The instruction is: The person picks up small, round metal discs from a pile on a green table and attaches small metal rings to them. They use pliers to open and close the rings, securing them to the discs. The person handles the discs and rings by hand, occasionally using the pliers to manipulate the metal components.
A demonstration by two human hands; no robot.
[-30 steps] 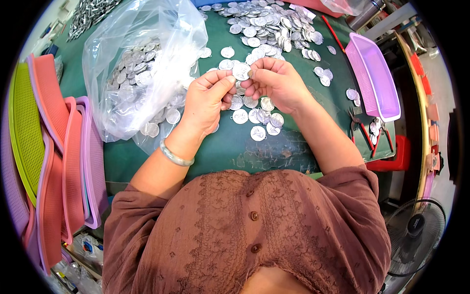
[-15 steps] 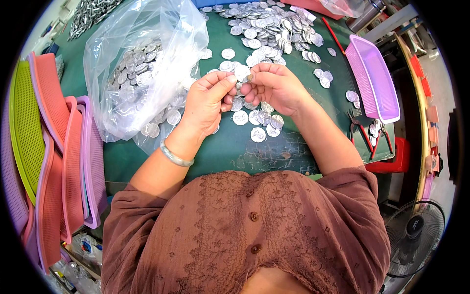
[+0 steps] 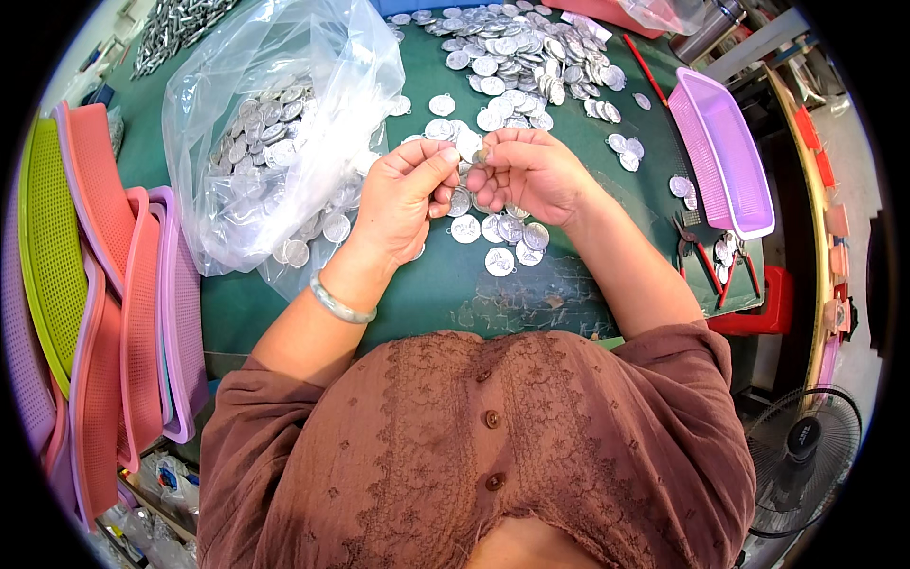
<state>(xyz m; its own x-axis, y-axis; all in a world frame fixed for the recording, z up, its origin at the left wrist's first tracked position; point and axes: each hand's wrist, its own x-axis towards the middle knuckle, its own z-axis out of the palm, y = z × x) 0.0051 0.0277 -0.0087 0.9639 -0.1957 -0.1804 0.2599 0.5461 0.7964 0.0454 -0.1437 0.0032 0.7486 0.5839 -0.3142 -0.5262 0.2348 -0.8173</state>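
Observation:
Above the green table, my left hand (image 3: 406, 194) pinches a round silver medal (image 3: 468, 142) between thumb and forefinger. My right hand (image 3: 538, 178) is at the medal's right edge, thumb and forefinger pressed together and the other fingers curled. Whatever small thing its fingertips may hold is too small to name. Loose silver medals with little loops (image 3: 500, 261) lie on the table below both hands. Left of my hands, a clear plastic bag (image 3: 284, 204) holds many more. A large heap of medals (image 3: 521, 47) spreads beyond my hands.
Stacked plastic baskets (image 3: 104, 190) stand at the left. To the right are a purple basket (image 3: 730, 161), red-handled pliers (image 3: 706, 266) and a few medals. Dark metal pieces (image 3: 175, 33) lie at the far left. A black fan (image 3: 804, 446) stands at lower right.
My right hand has shifted slightly downward, with its fingers turned a little more. My left hand and the medal stay almost still.

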